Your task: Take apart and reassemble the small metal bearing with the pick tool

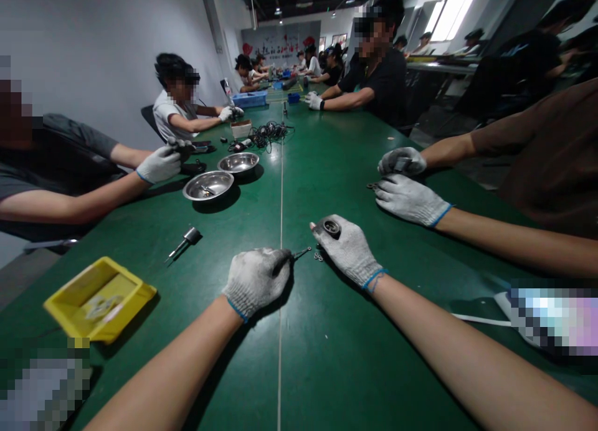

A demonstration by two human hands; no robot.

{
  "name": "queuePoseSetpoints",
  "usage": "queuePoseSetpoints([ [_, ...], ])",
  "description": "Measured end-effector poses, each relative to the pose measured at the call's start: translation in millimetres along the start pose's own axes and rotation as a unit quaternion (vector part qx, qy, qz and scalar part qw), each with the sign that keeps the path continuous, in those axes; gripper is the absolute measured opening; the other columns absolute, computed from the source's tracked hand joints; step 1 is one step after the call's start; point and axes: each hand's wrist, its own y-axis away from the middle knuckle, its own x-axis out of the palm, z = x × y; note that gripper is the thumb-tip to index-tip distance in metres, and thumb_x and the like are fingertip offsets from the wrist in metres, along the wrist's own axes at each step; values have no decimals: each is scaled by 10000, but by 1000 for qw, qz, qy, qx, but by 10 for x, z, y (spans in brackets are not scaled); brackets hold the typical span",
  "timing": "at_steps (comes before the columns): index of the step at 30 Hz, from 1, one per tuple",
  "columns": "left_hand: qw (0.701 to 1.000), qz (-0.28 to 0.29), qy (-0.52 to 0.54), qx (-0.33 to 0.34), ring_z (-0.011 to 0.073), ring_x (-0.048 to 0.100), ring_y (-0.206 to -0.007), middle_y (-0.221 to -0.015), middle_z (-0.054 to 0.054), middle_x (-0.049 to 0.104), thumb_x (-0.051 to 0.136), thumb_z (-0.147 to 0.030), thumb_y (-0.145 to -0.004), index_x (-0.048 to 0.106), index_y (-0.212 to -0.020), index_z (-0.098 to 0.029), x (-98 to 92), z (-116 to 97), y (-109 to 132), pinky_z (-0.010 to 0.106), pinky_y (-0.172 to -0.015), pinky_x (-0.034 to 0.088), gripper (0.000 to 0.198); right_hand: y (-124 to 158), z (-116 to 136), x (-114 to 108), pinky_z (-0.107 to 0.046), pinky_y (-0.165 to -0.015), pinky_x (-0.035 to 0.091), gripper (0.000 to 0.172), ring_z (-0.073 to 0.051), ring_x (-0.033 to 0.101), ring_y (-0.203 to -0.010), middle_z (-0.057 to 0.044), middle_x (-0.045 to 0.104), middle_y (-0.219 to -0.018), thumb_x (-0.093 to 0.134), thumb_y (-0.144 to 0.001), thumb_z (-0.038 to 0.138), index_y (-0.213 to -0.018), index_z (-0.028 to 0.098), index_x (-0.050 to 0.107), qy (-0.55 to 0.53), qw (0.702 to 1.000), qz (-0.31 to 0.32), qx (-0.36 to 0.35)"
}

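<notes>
My left hand [259, 278], in a white knit glove with dark fingertips, is closed on a thin metal tool [299, 253] that points right. At the tool's tip is a tiny ring [309, 249]. My right hand [348, 247], gloved too, grips a round dark metal part [331, 227] with its hollow, ringed end facing up. Several small metal rings [318, 256] lie on the green table just below the right fingers, apart from the tool's tip. The inside of the left grip is hidden.
A yellow bin [100, 300] with small parts and a metal shaft with a cylindrical head [184, 243] are at left. Two steel bowls [208, 187] and tangled black cables [268, 134] stand farther off. A co-worker's gloved hands [411, 200] are close at right, a white cable [481, 319] nearer.
</notes>
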Motion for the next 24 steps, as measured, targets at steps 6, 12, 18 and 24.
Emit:
queuePoseSetpoints([
  [6,1000,23,-1,-3,230,732,-723,-845,74,802,470,-403,-1010,818,-1062,-269,-19,-10,-15,307,-620,503,376,0,-13,5,-314,-599,468,395,-211,645,-630,-39,696,-667,618,-893,589,-711,239,602,9,1000,-3,-9],
  [12,1000,24,-1,-1,232,729,-720,-837,76,799,466,-411,-1010,818,-1059,-265,-25,-9,-5,310,-616,508,384,5,-32,16,-314,-607,476,401,-215,655,-644,-44,709,-688,616,-905,591,-716,238,607,13,1000,-6,-13],
  [18,1000,-2,1,6,236,735,-730,-860,79,804,455,-414,-1025,809,-1102,-261,-6,1,-6,318,-620,506,393,4,-14,10,-318,-608,463,394,-216,646,-643,-41,696,-674,618,-892,592,-712,242,595,10,1000,-7,-6],
  [24,1000,10,-10,14,257,746,-726,-843,65,800,461,-417,-1025,805,-1093,-259,17,-14,-20,341,-599,502,384,0,6,7,-321,-608,457,396,-218,639,-641,-40,692,-672,617,-878,601,-711,243,590,2,1000,-6,-5],
])
